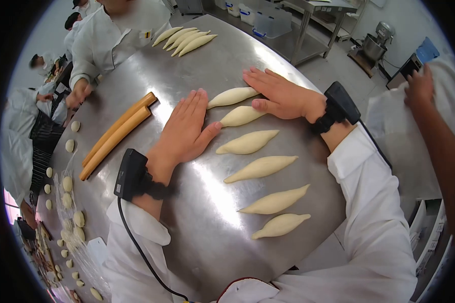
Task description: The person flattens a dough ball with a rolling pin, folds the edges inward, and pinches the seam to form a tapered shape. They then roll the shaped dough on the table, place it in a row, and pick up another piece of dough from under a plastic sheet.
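My left hand [184,126] lies flat at the left ends of the two farthest dough pieces in the middle row, fingers stretched out. My right hand [285,96] is at their right ends, fingers extended and thumb apart. Between my hands are a tapered dough piece [232,96] and, just nearer, a second one [241,116]; the right hand covers part of their tips. Toward me lie more spindle-shaped pieces, among them one [248,142], another [262,168] and the nearest [281,225]. Both wrists wear black devices with cables.
Two wooden rolling pins [117,132] lie left of my left hand on the metal table [197,262]. Several dough pieces [187,40] sit at the far end. Small dough balls and plastic wrap [78,247] line the left. Other people stand left and far; a co-worker's arm [435,131] is right.
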`<control>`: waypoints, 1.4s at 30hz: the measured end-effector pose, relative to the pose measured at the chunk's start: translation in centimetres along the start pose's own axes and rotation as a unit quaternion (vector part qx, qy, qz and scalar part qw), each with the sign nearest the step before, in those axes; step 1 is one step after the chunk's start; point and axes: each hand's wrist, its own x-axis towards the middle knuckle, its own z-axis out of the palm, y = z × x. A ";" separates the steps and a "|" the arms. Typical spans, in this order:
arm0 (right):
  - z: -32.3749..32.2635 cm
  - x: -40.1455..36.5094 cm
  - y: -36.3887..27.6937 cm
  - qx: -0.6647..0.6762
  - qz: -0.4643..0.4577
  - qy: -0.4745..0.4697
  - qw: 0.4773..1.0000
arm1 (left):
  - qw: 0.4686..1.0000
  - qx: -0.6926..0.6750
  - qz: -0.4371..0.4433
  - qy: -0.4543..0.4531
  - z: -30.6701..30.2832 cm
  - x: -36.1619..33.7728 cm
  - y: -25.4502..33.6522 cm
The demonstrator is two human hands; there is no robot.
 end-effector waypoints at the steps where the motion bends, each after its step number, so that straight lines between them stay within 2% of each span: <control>1: -0.4 -0.1 -0.5 0.019 0.015 0.009 1.000 | 1.000 0.006 0.003 -0.005 -0.2 -0.3 0.0; 2: -0.4 -0.2 -0.6 0.008 0.009 0.009 1.000 | 1.000 0.007 0.001 0.008 -0.3 -0.6 0.0; 4: -0.6 -0.6 -0.8 -0.045 0.031 -0.005 0.998 | 0.999 0.021 -0.026 -0.023 -1.2 -1.6 0.7; 5: -1.1 -1.0 -1.1 0.002 0.051 0.033 0.998 | 0.998 0.014 -0.058 -0.033 -1.8 -2.5 1.4; 6: -1.6 -1.4 -1.4 -0.005 0.042 0.032 0.999 | 0.998 0.014 -0.064 -0.024 -2.7 -3.8 2.2; 8: -2.2 -2.9 -1.9 0.124 0.001 0.168 0.978 | 0.990 0.020 -0.091 -0.107 -4.5 -7.1 4.2; 9: -2.4 -3.7 -2.4 0.138 0.019 0.180 0.974 | 0.990 0.019 -0.098 -0.103 -5.7 -9.1 5.6; 11: -3.5 -5.5 -4.7 0.099 -0.016 0.149 0.984 | 0.983 -0.010 -0.056 -0.173 -8.4 -13.5 8.1; 12: -4.0 -6.2 -6.2 0.107 -0.038 0.137 0.984 | 0.981 -0.006 -0.091 -0.172 -8.9 -16.1 9.0; 13: -4.3 -6.8 -7.5 0.079 -0.067 0.119 0.987 | 0.984 0.001 -0.049 -0.169 -9.3 -19.0 10.3; 14: -4.6 -7.0 -9.8 0.125 -0.073 0.098 0.985 | 0.985 0.005 -0.015 -0.169 -9.6 -22.2 11.4; 16: -4.8 -6.7 -13.2 0.113 -0.123 0.048 0.985 | 0.984 -0.054 0.010 -0.167 -9.4 -27.4 13.1; 17: -5.0 -6.1 -15.3 0.126 -0.147 0.006 0.981 | 0.976 -0.111 -0.009 -0.187 -9.4 -29.2 14.1; 18: -5.2 -5.9 -17.2 0.132 -0.154 -0.030 0.979 | 0.976 -0.108 -0.034 -0.185 -9.5 -31.7 14.9; 20: -4.6 -4.1 -20.6 0.130 -0.195 -0.066 0.970 | 0.986 -0.155 -0.060 -0.023 -8.9 -35.3 15.7; 21: -4.4 -3.7 -22.5 0.123 -0.217 -0.100 0.963 | 0.988 -0.113 -0.100 0.025 -8.8 -36.7 15.9; 22: -3.9 -3.0 -24.1 0.119 -0.227 -0.101 0.961 | 0.988 -0.108 -0.107 0.032 -8.8 -38.1 16.0; 23: -2.9 -2.1 -26.0 0.117 -0.236 -0.128 0.956 | 0.978 -0.056 -0.172 0.104 -8.8 -39.9 16.1; 25: -1.4 -0.4 -29.7 0.115 -0.264 -0.169 0.943 | 0.932 0.021 -0.283 0.225 -8.8 -42.9 16.7; 26: -0.4 0.3 -31.7 0.116 -0.279 -0.180 0.936 | 0.925 0.023 -0.303 0.227 -8.7 -44.6 17.0; 28: 1.6 1.7 -35.3 0.099 -0.337 -0.183 0.918 | 0.846 0.089 -0.397 0.345 -7.7 -47.8 16.9; 29: 2.4 2.4 -37.0 0.092 -0.345 -0.186 0.915 | 0.812 0.118 -0.435 0.371 -7.2 -49.6 16.5; 30: 3.3 2.9 -38.7 0.079 -0.363 -0.187 0.909 | 0.806 0.119 -0.440 0.378 -7.1 -51.4 16.0; 32: 5.1 3.9 -41.6 0.056 -0.381 -0.184 0.905 | 0.720 0.219 -0.548 0.366 -7.4 -54.5 14.6; 33: 6.0 4.4 -42.7 0.080 -0.366 -0.153 0.914 | 0.720 0.216 -0.543 0.375 -7.0 -56.0 13.9; 35: 7.6 5.4 -44.4 0.096 -0.344 -0.116 0.927 | 0.743 0.133 -0.583 0.301 -6.1 -57.9 12.8; 37: 9.1 6.6 -45.9 0.110 -0.344 -0.066 0.930 | 0.742 0.137 -0.576 0.314 -5.2 -57.9 12.5; 42: 12.0 7.8 -46.5 0.016 -0.351 -0.048 0.935 | 0.735 0.148 -0.576 0.327 -4.4 -57.5 12.4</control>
